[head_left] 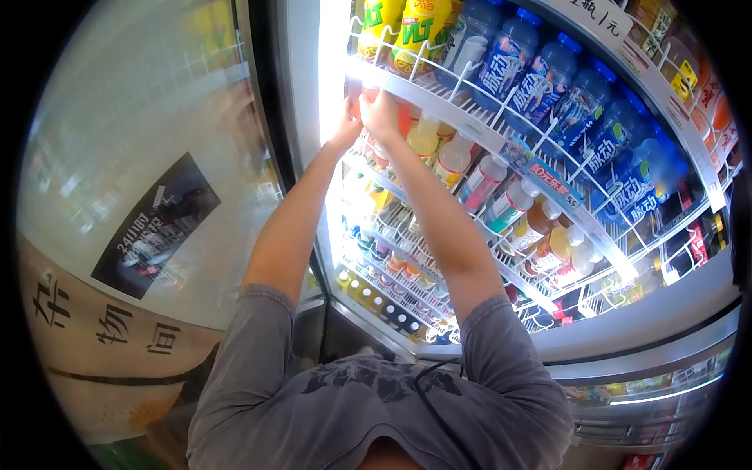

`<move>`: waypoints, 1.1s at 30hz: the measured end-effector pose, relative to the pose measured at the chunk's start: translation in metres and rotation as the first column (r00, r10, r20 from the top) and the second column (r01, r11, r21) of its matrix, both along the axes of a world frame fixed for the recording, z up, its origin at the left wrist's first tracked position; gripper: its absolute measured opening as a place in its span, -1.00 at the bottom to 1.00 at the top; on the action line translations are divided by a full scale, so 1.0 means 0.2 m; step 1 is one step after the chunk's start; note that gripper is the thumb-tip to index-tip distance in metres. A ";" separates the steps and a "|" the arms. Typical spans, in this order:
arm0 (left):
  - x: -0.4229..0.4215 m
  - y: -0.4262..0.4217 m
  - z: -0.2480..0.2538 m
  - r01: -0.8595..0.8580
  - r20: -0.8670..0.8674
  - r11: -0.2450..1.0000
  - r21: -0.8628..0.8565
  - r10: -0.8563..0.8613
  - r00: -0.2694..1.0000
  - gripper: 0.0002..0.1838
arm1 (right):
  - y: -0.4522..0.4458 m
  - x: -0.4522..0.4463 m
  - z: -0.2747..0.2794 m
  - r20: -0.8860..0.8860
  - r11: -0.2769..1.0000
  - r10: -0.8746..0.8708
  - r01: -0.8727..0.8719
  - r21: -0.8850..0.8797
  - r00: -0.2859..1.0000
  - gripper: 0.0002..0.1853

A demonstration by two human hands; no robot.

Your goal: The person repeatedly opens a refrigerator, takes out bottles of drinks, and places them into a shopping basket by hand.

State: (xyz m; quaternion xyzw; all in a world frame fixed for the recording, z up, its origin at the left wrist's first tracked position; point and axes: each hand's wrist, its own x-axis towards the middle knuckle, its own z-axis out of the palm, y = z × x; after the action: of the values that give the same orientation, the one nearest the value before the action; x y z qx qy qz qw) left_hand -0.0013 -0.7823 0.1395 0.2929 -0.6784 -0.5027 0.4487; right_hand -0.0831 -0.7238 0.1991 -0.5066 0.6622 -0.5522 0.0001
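Observation:
Both arms reach forward into a lit drinks cooler, just under its upper wire shelf (470,106). My left hand (347,129) is closed at the left end of the shelf below, beside the bright inner wall. Right next to it, my right hand (379,116) is closed too, its fingers pointing up toward the shelf rim. Between the two hands shows part of an orange-red drink bottle (358,107), mostly covered by fingers and blurred by glare. To the right of my right hand stand a yellow drink bottle (423,139) and a white-capped bottle (454,159).
Yellow drink packs (415,35) and several blue-capped bottles (509,59) fill the upper shelf behind a wire guard. Lower racks hold more bottles (483,182). The glass door (125,102), with a dark sticker (157,227), stands swung out at left. A black cable (427,388) hangs over the shirt.

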 end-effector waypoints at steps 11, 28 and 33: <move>0.03 0.00 -0.01 0.079 0.007 0.997 -0.016 -0.079 0.997 -0.09 | 0.02 0.04 0.01 -0.134 0.989 0.006 -0.026 -0.143 0.991 -0.58; 0.20 0.47 0.17 -0.406 -0.256 0.833 -0.374 0.328 0.909 -0.28 | 0.57 0.21 0.19 -0.249 0.906 0.254 -0.320 -0.278 0.935 -0.49; 0.27 0.55 0.18 -0.273 -0.190 0.872 -0.406 0.212 0.959 -0.26 | 0.64 0.13 0.17 -0.225 0.903 0.283 -0.338 -0.265 0.932 -0.48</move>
State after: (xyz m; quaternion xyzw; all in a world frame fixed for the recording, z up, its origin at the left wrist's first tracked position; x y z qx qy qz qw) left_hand 0.0518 -0.6731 0.1760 0.2341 -0.6967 -0.3004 0.6079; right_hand -0.0572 -0.5955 0.2328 -0.6481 0.4787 -0.5903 -0.0483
